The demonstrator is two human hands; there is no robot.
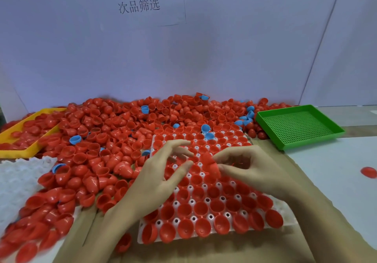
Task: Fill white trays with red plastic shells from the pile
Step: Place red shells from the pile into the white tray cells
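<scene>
A white tray (289, 211) lies in front of me, most of its cups holding red shells. A big pile of red shells (114, 140) spreads behind and left of it. My right hand (251, 169) hovers over the tray's middle and pinches a small stack of red shells (212, 164) between thumb and fingers. My left hand (163, 173) is beside it over the tray's left part, fingers spread and loosely bent, holding nothing I can see.
A yellow tray (12, 134) with red shells sits far left, an empty white tray (18, 183) below it. A green perforated tray (297, 126) stands at the right. Blue shells (205, 129) are scattered in the pile. One red shell (368, 172) lies alone at right.
</scene>
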